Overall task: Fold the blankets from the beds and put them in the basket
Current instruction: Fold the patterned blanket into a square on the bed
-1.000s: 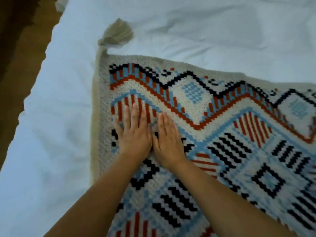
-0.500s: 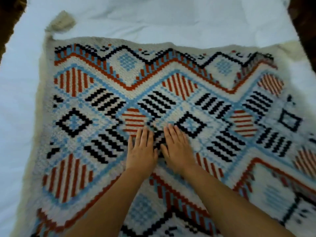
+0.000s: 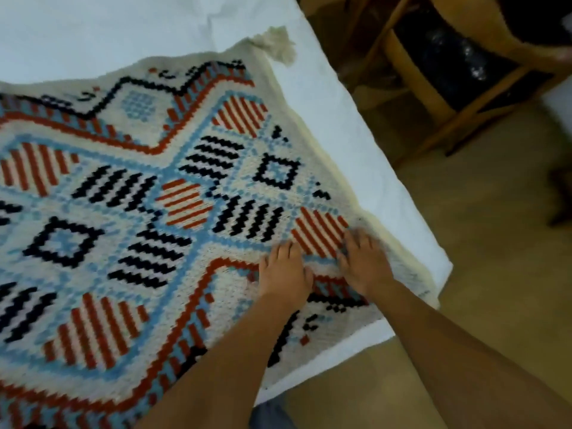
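From the head camera I see both hands pressed palm-down on a patterned woven blanket [image 3: 130, 218] spread across a white-sheeted bed [image 3: 356, 125]. The left hand [image 3: 286, 272] lies flat with fingers together, holding nothing; just to its right the right hand [image 3: 363, 264] also rests on the cloth, its fingers somewhat curled and blurred, so I cannot tell whether they pinch any fabric. Between the two hands runs a red-and-white striped patch of the pattern. The blanket's cream edge lies just beyond the right hand, close to the bed's side, and stretches well away to the left of the left hand, out of view. Far ahead of the hands, a cream tassel [image 3: 277, 44] marks the blanket's corner. To the right of the right hand, past the bed edge, is a tan floor [image 3: 483, 258] and a wooden chair frame [image 3: 439, 97].
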Demonstrator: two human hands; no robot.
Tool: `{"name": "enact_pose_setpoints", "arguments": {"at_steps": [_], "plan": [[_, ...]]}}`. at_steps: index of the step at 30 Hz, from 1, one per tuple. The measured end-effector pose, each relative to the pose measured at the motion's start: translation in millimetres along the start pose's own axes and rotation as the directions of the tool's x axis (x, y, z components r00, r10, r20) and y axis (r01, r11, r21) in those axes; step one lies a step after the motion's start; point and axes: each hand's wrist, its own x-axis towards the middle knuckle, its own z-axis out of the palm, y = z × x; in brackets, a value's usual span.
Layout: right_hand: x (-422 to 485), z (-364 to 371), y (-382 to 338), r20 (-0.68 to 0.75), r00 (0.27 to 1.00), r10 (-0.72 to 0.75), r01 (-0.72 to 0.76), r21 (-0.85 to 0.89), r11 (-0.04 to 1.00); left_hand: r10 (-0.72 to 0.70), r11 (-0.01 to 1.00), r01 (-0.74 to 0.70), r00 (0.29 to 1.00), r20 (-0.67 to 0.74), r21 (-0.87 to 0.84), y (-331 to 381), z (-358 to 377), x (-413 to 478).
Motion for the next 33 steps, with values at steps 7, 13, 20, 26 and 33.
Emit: {"name": "enact_pose_setpoints", "arguments": {"at_steps": [7, 13, 20, 26, 33], "plan": [[34, -2, 54, -0.076, 0.994, 0.081, -0.069, 0.153, 0.986, 0.002, 0.998, 0.007, 0.989, -0.146, 0.062, 74, -9, 99], [54, 1, 54, -0.188, 0.976, 0.112, -0.061, 0.258, 0.964, -0.299, 0.952, 0.306, 0.935, -0.192, 0.009, 105, -25, 181], [50, 7, 55, -0.141, 0.941, 0.306, -0.223, 0.419, 0.88, -0.396, 0.917, 0.397, 0.906, -0.149, -0.023, 109, -20, 202], [30, 15, 36, -0.198, 0.951, 0.237, -0.116, 0.484, 0.868, -0.35, 0.935, 0.318, 0.899, -0.264, -0.157, 93, -35, 184], [3, 5, -30, -0.256, 0.966, 0.04, 0.093, 0.485, 0.869, -0.418, 0.814, 0.221, 0.864, -0.279, -0.537, 43, -61, 132]]}}
